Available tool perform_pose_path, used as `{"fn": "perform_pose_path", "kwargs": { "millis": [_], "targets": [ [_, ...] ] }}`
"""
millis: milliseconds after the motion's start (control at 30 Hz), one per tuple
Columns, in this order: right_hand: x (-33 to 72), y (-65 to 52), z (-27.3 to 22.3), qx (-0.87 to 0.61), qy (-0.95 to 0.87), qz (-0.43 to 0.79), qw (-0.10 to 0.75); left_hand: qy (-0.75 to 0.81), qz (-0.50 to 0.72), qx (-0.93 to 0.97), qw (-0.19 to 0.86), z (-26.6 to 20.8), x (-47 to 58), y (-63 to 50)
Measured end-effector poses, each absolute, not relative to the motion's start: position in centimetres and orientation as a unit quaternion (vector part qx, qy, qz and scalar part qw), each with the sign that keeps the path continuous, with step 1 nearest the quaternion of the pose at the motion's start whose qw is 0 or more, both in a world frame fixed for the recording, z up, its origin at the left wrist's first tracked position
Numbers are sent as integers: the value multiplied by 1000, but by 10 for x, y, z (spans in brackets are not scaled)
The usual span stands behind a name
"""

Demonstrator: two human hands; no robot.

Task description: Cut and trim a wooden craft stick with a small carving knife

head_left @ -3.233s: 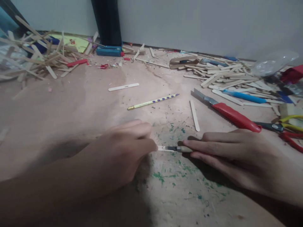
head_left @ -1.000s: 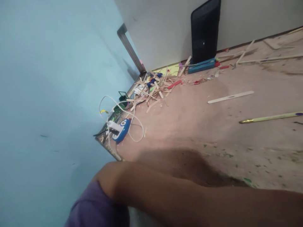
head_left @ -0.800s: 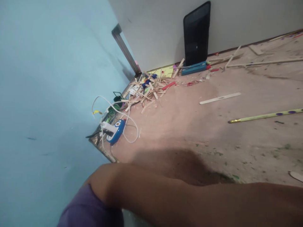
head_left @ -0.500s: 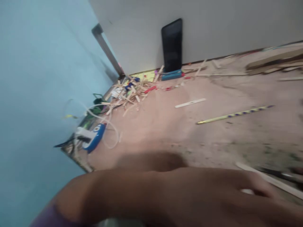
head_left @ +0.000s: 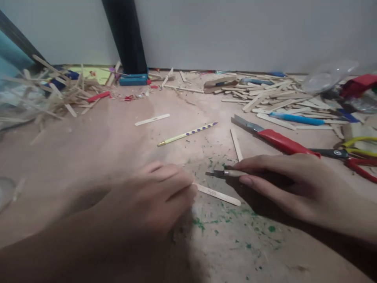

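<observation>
Left of centre, my left hand (head_left: 160,196) is closed on one end of a wooden popsicle stick (head_left: 219,194), whose free end points right. My right hand (head_left: 297,188) pinches a craft knife (head_left: 232,173) by its pale handle, the blade pointing left just above that stick. A second popsicle stick (head_left: 235,144) reaches under the fingertips of my right hand. Farther back lie a yellow pencil (head_left: 188,134) with purple spots and another popsicle stick (head_left: 152,119).
A red-handled knife (head_left: 282,141) and scissors (head_left: 353,151) lie beyond my right hand. Stick piles spread at back right (head_left: 273,98) and back left (head_left: 67,88). A dark phone (head_left: 126,39) leans on the wall in a blue stand (head_left: 134,79). Green marks dot the tabletop (head_left: 224,239).
My view has swung right and down, leaving the blue wall mostly out of frame. My right hand with the craft knife has come into full view.
</observation>
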State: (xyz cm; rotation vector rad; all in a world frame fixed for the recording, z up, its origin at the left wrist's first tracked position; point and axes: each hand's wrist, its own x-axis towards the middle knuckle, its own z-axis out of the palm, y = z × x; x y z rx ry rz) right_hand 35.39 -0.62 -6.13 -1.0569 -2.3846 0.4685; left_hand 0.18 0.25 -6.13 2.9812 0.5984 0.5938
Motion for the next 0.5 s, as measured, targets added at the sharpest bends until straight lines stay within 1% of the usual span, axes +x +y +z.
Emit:
{"fn": "perform_pose_path", "kwargs": {
  "millis": [133, 267, 500],
  "targets": [
    [356, -8, -61, -376, -875, 193, 237, 166, 191, 967, -11, -66, 2, 6],
    [359, -10, -54, -363, -877, 213, 232, 154, 180, 972, 5, -63, -1, 7],
    [367, -18, -51, -364, -883, 202, 218, 170, 188, 967, 25, -64, -1, -1]
  ]
}}
